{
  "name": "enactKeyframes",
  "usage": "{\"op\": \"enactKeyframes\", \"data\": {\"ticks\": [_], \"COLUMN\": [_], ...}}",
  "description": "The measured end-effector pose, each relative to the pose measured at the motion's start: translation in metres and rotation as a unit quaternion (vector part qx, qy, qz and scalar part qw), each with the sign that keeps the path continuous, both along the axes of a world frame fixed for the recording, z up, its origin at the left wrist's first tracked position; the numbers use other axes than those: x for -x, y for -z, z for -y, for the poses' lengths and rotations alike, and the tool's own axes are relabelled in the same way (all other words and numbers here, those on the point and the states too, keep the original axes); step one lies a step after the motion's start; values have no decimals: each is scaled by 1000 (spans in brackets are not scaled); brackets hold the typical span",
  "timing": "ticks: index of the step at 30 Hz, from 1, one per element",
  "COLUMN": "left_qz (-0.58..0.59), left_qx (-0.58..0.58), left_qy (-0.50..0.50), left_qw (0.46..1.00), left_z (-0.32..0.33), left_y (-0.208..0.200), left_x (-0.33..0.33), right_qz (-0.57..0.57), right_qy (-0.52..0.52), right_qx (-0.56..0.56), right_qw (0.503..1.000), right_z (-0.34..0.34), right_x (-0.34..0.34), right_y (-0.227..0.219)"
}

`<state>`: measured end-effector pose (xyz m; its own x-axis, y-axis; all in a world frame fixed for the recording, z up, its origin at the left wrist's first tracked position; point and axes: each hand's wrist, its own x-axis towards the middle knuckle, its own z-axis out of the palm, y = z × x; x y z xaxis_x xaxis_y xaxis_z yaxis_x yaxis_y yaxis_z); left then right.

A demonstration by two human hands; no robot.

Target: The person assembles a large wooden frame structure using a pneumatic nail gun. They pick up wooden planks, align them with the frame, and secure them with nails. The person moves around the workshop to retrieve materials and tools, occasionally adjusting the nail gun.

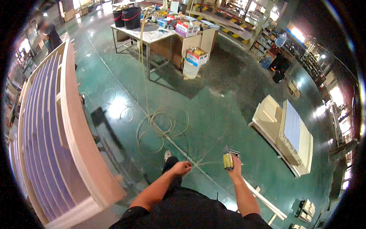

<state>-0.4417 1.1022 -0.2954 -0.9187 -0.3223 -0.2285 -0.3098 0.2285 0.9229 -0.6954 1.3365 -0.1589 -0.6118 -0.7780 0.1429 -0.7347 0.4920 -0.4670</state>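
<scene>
My right hand (pixel 235 168) is wrapped round a nail gun (pixel 228 162) with a yellow and dark body, held out over the green floor. To its left my left hand (pixel 182 168) is curled closed in front of my body. Whatever those fingers may hold is too small to make out. A thin pale air hose (pixel 164 129) lies in loose loops on the floor ahead of my left hand. One stretch of it rises towards the far worktable.
A long wooden frame with purple slats (pixel 45 126) stands close on my left. Cream wooden panels (pixel 286 131) lie stacked at right, with pale wooden bars (pixel 267 200) nearer. Ahead is a cluttered worktable (pixel 152 34) with black buckets (pixel 131 18). A person (pixel 49 34) stands far left.
</scene>
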Motion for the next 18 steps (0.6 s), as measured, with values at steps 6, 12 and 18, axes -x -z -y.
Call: {"op": "enactKeyframes", "data": {"ticks": [6,12,18], "left_qz": [109,169,135], "left_qx": [8,-14,-130], "left_qy": [42,-207,-503], "left_qw": [993,964,844], "left_z": [145,302,342], "left_y": [8,-1,18], "left_x": [38,-65,-160], "right_qz": [-77,122,196], "right_qy": [-28,38,5], "right_qx": [-76,-192,-347], "right_qw": [994,973,917], "right_z": [88,188,282], "right_x": [119,157,199], "right_y": [42,117,166]}}
